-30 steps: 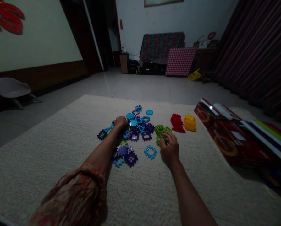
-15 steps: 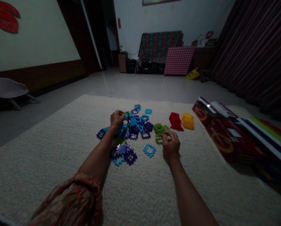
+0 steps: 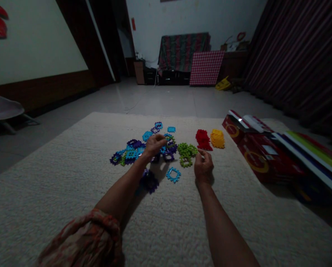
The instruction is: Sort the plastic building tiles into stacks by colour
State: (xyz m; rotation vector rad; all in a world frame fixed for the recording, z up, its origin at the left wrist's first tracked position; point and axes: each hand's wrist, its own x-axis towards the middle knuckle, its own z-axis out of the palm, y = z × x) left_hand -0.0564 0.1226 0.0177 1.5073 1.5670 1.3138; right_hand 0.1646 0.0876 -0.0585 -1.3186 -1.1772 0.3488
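Observation:
A heap of blue and purple plastic frame pieces [image 3: 132, 149] lies on the cream rug [image 3: 71, 178]. My left hand [image 3: 154, 144] hovers over the heap's right side, fingers pinched on a green piece [image 3: 170, 140]. A small pile of green pieces [image 3: 186, 152] sits just right of it. My right hand [image 3: 202, 165] rests on the rug beside that green pile, fingers curled loosely, nothing visible in them. A single light blue square frame [image 3: 173, 174] lies between my forearms. A red stack [image 3: 202, 139] and a yellow stack [image 3: 217, 138] stand further right.
A red box [image 3: 255, 152] with its lid open lies on the rug's right side, coloured boards beside it. Beyond the rug is bare tiled floor, a covered cabinet [image 3: 182, 55] with a checked board at the back wall, a striped curtain right, a pale chair [image 3: 1, 111] left.
My left hand lifted out of the blue and purple heap and moved right with a green piece. My right hand drew back slightly from the green pile. The camera tilted up a little.

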